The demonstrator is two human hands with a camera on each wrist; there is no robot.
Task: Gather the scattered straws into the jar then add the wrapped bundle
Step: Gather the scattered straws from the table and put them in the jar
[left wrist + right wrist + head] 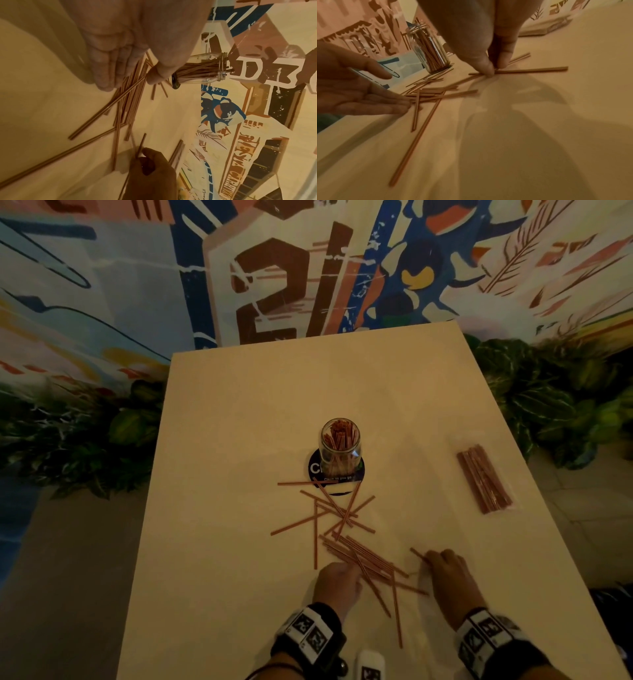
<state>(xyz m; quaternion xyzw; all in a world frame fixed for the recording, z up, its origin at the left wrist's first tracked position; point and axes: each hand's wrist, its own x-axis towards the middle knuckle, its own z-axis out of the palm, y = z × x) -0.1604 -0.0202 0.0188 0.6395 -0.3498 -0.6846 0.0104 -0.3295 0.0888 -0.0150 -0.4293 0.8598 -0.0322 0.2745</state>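
Note:
A glass jar point(339, 441) holding several reddish straws stands on a dark round coaster point(317, 469) mid-table. Loose straws point(337, 513) lie scattered in front of it, with a denser pile point(363, 558) between my hands. My left hand point(337, 582) lies flat with straight fingers point(109, 66) against the pile's left end. My right hand point(445, 571) pinches a straw point(532, 69) between thumb and fingertips point(488, 69) against the table. The wrapped bundle point(484, 479) lies at the right side of the table.
The beige table point(239, 422) ends at a painted wall behind and leafy plants point(555, 402) on both sides. A small white device point(370, 664) sits at the near edge between my wrists.

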